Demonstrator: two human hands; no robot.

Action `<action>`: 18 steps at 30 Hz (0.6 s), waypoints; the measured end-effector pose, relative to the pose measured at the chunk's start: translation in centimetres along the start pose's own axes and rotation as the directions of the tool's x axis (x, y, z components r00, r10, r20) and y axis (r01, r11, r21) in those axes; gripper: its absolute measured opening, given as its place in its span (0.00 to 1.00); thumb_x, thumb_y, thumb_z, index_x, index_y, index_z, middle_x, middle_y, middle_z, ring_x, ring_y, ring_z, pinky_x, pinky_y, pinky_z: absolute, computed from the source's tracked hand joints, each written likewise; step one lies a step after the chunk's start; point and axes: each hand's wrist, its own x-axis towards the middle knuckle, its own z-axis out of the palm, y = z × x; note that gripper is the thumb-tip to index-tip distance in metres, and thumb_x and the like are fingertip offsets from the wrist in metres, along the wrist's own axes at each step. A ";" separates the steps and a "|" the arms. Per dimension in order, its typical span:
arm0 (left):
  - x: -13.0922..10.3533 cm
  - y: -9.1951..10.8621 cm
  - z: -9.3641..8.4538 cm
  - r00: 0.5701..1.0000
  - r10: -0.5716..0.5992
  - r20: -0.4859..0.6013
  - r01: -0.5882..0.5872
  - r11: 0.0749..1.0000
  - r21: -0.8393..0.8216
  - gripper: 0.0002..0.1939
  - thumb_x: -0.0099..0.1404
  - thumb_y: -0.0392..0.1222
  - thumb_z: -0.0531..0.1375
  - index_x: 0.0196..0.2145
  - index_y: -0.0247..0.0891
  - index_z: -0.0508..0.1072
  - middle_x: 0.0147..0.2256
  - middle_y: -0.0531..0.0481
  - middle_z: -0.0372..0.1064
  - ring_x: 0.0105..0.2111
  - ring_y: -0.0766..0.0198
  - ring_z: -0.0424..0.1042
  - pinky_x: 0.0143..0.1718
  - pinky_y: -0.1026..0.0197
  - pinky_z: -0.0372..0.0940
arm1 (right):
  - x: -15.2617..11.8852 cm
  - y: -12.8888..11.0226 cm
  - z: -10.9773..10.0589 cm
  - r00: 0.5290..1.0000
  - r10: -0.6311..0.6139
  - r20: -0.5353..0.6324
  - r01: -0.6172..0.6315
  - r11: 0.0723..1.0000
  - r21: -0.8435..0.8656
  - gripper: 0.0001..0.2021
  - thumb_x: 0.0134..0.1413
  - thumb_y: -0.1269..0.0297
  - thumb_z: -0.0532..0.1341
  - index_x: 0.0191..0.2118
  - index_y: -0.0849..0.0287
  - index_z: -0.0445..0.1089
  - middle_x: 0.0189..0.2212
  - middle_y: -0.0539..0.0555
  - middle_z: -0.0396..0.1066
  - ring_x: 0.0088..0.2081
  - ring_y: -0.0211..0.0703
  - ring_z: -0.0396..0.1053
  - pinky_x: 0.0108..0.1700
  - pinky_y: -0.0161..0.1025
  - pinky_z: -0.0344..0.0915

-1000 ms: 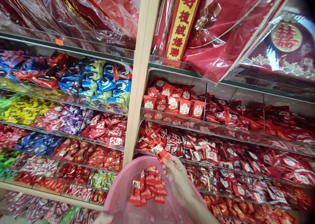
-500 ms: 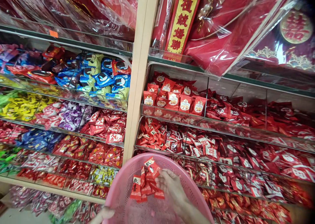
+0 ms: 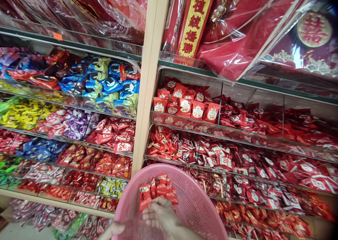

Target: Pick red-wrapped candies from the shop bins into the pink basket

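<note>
Packets [image 3: 165,190] in pink basket [image 3: 194,197] | just beyond right hand [image 3: 163,213], partly hidden | hand curled, blurred; can't tell if pinching

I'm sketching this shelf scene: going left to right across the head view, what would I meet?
Orange tag, purple-and-white candies, left hand, right hand, gold emblem. The pink basket overlaps both hands, so it's left out.
</note>
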 end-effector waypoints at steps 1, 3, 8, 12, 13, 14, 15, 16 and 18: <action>-0.1 -0.1 0.0 1.000 -0.007 -0.002 0.007 1.000 0.005 0.32 0.60 0.69 0.40 0.20 0.39 0.61 0.14 0.61 0.42 0.13 0.71 0.44 0.17 0.64 0.48 | 0.2 0.1 -0.1 1.000 -0.006 -0.015 0.007 1.000 0.010 0.09 0.41 0.63 0.63 0.26 0.58 0.61 0.20 0.52 0.73 0.22 0.38 0.72 0.25 0.31 0.65; -0.3 -0.3 0.1 1.000 -0.022 -0.008 0.022 1.000 0.015 0.31 0.60 0.68 0.40 0.20 0.39 0.61 0.14 0.60 0.42 0.13 0.71 0.43 0.17 0.64 0.47 | 0.6 0.5 -0.3 0.999 -0.010 -0.040 0.011 1.000 0.023 0.09 0.42 0.62 0.63 0.27 0.58 0.62 0.21 0.52 0.74 0.24 0.39 0.73 0.26 0.31 0.66; -0.6 -0.7 0.3 1.000 -0.024 -0.004 0.024 1.000 0.016 0.32 0.60 0.69 0.41 0.21 0.38 0.62 0.15 0.59 0.47 0.14 0.70 0.48 0.18 0.63 0.50 | 1.4 2.2 -0.7 0.997 -0.002 -0.072 0.008 0.996 0.088 0.10 0.45 0.59 0.63 0.29 0.56 0.61 0.23 0.51 0.75 0.26 0.40 0.74 0.27 0.33 0.67; -0.3 -0.9 0.6 1.000 0.002 0.007 -0.002 1.000 0.010 0.31 0.59 0.70 0.41 0.20 0.39 0.60 0.14 0.61 0.42 0.13 0.72 0.42 0.16 0.64 0.46 | 1.4 2.4 -0.4 0.994 0.006 -0.108 0.009 0.991 0.135 0.12 0.46 0.58 0.64 0.28 0.57 0.60 0.22 0.52 0.75 0.24 0.39 0.73 0.25 0.32 0.66; -0.2 -1.0 0.7 1.000 0.011 0.013 -0.012 1.000 0.008 0.31 0.59 0.70 0.41 0.20 0.39 0.60 0.14 0.61 0.41 0.13 0.72 0.41 0.16 0.64 0.46 | 1.4 2.2 -0.2 0.992 0.022 -0.127 -0.006 0.993 0.120 0.13 0.46 0.58 0.65 0.27 0.57 0.60 0.20 0.52 0.74 0.22 0.38 0.72 0.23 0.31 0.65; 0.0 -1.0 0.7 1.000 0.021 0.016 -0.021 1.000 0.005 0.31 0.59 0.70 0.40 0.20 0.39 0.59 0.14 0.61 0.40 0.13 0.72 0.40 0.16 0.64 0.45 | 1.3 2.0 0.0 0.988 0.041 -0.152 -0.027 0.995 0.098 0.14 0.47 0.57 0.64 0.25 0.57 0.59 0.18 0.51 0.73 0.19 0.38 0.70 0.20 0.30 0.62; 0.0 -0.9 0.7 0.999 0.029 0.019 -0.029 1.000 0.002 0.32 0.59 0.70 0.40 0.20 0.39 0.59 0.14 0.61 0.39 0.13 0.72 0.40 0.16 0.64 0.45 | 1.2 1.7 0.2 0.983 0.059 -0.174 -0.046 0.996 0.073 0.15 0.48 0.56 0.64 0.24 0.58 0.58 0.15 0.51 0.71 0.17 0.37 0.68 0.17 0.29 0.60; 0.1 -0.9 0.7 0.999 0.037 0.021 -0.037 0.999 -0.002 0.32 0.59 0.70 0.39 0.20 0.39 0.59 0.14 0.61 0.39 0.13 0.72 0.40 0.16 0.64 0.45 | 1.1 1.4 0.4 0.979 0.068 -0.190 -0.059 0.997 0.052 0.16 0.49 0.56 0.63 0.23 0.58 0.57 0.14 0.50 0.69 0.15 0.36 0.67 0.15 0.28 0.58; 0.1 -0.9 0.7 0.999 0.048 0.025 -0.048 0.999 -0.009 0.33 0.59 0.71 0.37 0.20 0.39 0.60 0.14 0.61 0.39 0.13 0.72 0.40 0.16 0.64 0.46 | 1.0 0.8 0.7 0.975 0.065 -0.213 -0.063 0.998 0.016 0.17 0.52 0.55 0.61 0.22 0.58 0.57 0.12 0.49 0.68 0.13 0.35 0.65 0.14 0.28 0.56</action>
